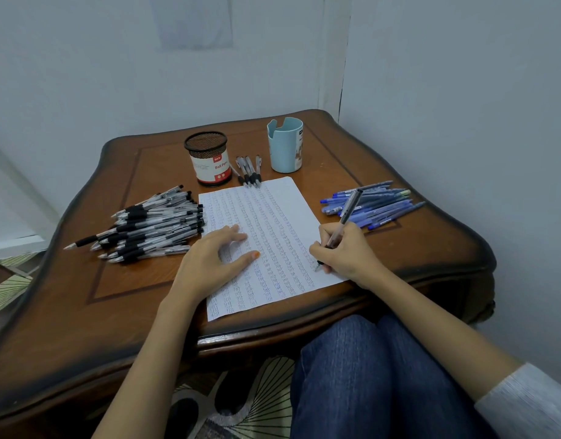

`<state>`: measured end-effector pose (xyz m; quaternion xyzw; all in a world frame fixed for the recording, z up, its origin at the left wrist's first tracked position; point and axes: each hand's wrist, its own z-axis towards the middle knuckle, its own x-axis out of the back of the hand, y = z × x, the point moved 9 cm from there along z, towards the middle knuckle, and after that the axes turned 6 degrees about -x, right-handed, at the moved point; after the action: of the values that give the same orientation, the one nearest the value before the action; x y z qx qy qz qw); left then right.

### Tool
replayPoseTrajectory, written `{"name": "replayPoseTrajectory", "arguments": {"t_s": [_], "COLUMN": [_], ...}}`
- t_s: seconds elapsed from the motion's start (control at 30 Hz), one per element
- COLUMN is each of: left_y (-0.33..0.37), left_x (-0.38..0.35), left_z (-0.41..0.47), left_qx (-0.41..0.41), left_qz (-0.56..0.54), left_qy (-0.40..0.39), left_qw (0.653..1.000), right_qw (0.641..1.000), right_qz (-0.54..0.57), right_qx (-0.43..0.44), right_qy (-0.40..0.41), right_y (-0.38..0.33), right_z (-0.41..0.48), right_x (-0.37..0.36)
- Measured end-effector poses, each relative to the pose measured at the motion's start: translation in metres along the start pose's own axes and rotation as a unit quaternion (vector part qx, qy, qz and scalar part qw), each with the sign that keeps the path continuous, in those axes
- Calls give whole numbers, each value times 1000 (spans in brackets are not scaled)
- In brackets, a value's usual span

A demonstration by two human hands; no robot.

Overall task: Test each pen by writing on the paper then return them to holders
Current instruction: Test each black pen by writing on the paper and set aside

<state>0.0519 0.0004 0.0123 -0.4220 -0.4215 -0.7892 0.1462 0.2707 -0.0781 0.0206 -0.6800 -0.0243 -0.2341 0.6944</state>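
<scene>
A white sheet of paper (272, 217) covered in rows of small pen marks lies in the middle of the brown table. My right hand (345, 251) grips a clear pen with a black grip (347, 213), its tip touching the paper's right edge. My left hand (215, 258) rests flat on the paper's left half, fingers spread. A black mesh holder (207, 158) and a light blue holder (285, 144) stand behind the paper. A pile of black pens (149, 226) lies to the left, and a pile of blue pens (377, 202) to the right.
Several black pens (249, 171) lie side by side between the two holders. The wooden table (82, 296) stands in a corner, with walls close behind and to the right. My knees in blue jeans (367, 375) sit under the near edge.
</scene>
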Motion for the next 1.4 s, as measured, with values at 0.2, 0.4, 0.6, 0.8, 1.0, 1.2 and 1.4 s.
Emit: {"name": "replayPoseTrajectory", "arguments": {"t_s": [0.2,0.4,0.6,0.8,1.0,1.2,1.4], "left_y": [1,1,1,2,2,3,1], "left_x": [0,1,1,1,1,1,0], "left_z": [0,0,-1,-1,-1,-1,-1], "left_qx": [-2,-2,0,0,0,-3,1], "left_qz": [1,-1,-1,0,-3,-1,-3], "left_qy": [1,2,1,0,2,1,-2], "left_qw": [1000,1000,1000,1000,1000,1000,1000], "right_qw": [1000,1000,999,1000,999,999,999], "right_qz": [14,16,22,16,32,36,25], "right_qx": [0,2,6,-4,7,5,11], "right_qy": [17,16,24,5,23,15,18], "right_y": [2,2,1,4,3,7,5], "right_z": [0,1,0,1,2,3,2], "right_x": [3,3,5,2,5,5,2]}}
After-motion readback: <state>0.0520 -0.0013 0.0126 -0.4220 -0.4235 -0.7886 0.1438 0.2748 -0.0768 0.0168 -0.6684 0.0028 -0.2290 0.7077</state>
